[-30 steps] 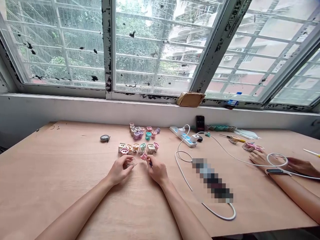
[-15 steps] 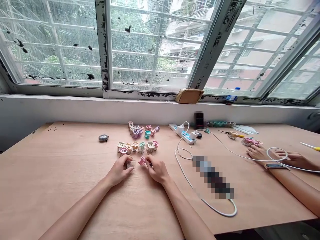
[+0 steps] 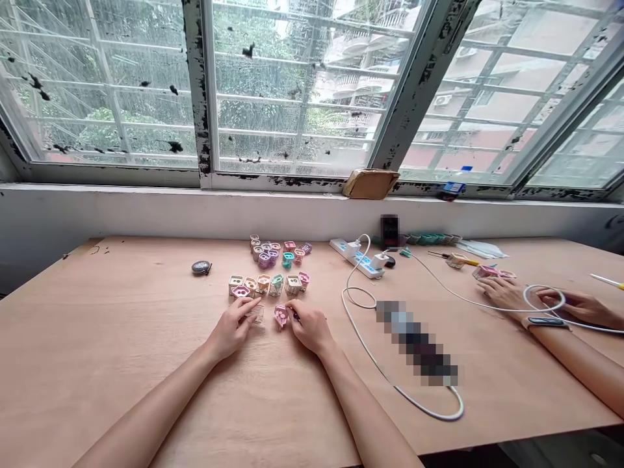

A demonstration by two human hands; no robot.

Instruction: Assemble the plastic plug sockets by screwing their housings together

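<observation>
Left hand [image 3: 230,330] loosely cupping a clear plastic cube [image 3: 257,314], right hand [image 3: 311,329] firmly pinching a small dark tool [image 3: 295,316] against a pink plug housing [image 3: 281,316].

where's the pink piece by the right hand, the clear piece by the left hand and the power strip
pink plastic piece [image 3: 281,316], head view, on its front face
clear plastic piece [image 3: 257,314], head view, on its top
white power strip [image 3: 355,257], head view, on its top

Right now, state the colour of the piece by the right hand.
Pink piece, head view.
</observation>
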